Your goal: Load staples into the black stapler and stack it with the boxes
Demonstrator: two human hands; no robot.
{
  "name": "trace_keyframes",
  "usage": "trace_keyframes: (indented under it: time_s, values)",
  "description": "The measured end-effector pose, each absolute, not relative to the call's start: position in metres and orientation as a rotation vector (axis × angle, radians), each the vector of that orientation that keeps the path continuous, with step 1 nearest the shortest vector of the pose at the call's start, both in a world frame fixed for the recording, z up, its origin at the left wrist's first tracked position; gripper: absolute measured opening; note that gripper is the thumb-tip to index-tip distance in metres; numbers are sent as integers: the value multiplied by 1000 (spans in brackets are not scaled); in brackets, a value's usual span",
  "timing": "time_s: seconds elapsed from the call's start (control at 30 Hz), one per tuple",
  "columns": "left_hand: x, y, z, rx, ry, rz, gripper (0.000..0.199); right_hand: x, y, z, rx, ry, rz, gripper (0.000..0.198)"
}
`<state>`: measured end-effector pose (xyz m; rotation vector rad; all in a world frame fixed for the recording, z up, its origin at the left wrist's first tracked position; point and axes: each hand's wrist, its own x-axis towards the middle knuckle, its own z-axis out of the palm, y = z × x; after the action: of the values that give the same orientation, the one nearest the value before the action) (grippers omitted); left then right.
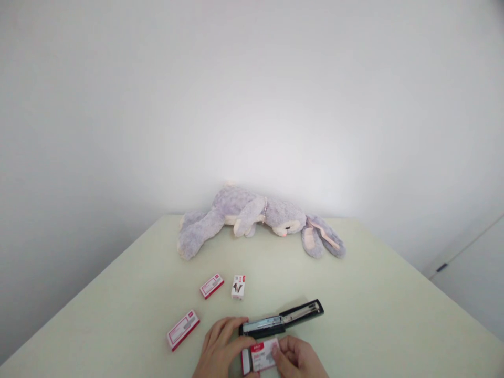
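Close to me on the table, a small red-and-white staple box (264, 355) is held between my two hands, with its inner part showing past the left side of the printed sleeve. My left hand (224, 346) curls around the left end of the box, its thumb at the upper edge; its index fingertip reaches up beside the stapler. My right hand (297, 359) pinches the right side of the box, thumb on the front. Just beyond lies a black stapler (281, 319), swung wide so its metal inside shows. What the box contains is hidden.
Two flat pink-and-white boxes (183, 329) lie to the left. A small white box (238, 287) with a dark picture stands near them. Across the back of the pale table (366, 289) lies a grey-purple plush rabbit (240, 207), against the white wall.
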<state>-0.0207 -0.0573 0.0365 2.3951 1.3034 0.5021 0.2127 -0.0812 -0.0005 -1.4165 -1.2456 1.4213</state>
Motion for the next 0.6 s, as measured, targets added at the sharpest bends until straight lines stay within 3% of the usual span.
trace_keyframes:
  time_s: [0.27,0.4,0.6]
  values:
    - [-33,-56,21,2492,1242,687,38,247,-83,29,-1682,-1557,1044,41]
    - [-31,-56,21,2537,1267,729,41,229,-79,59,-1573,-1647,927,45]
    - [-31,-56,28,2579,1253,621,40,182,-64,44,-1294,-1335,1458,70]
